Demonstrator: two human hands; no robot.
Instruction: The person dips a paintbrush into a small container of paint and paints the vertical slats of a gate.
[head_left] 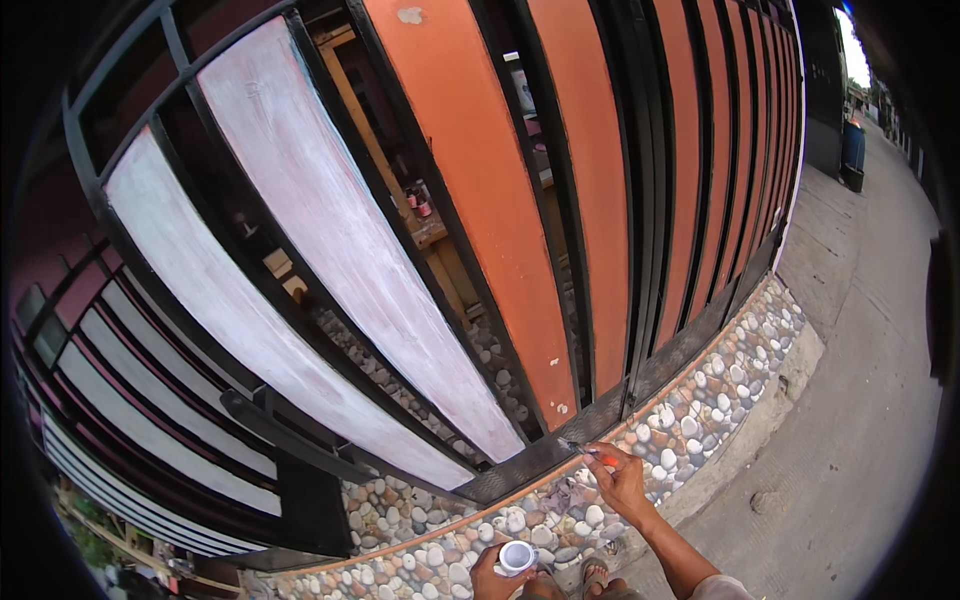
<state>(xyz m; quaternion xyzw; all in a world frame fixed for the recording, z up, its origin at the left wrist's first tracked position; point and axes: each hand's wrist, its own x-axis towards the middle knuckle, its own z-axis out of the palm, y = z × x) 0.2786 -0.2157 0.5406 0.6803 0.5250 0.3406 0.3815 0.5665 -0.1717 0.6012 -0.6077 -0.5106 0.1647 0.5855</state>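
Low in the picture, my left hand [489,577] is wrapped round a small white cup [517,557] with pale contents. My right hand [624,487] grips a paintbrush [609,460] by its orange handle. The bristle end points left, close to the foot of a wide orange slat [480,170] in a black metal fence; whether it touches cannot be made out. Chipped pale spots mark the lower end of that slat. Left of it stand two slats covered in streaky white paint, the nearer white slat [320,200] and the outer white slat [240,290].
More orange slats [585,150] run to the right. A pebble-covered ledge [690,428] follows the base of the fence, with a crumpled cloth-like thing [563,497] on it. Concrete paving [830,400] stretches to the right. My sandalled foot [595,575] shows at the bottom.
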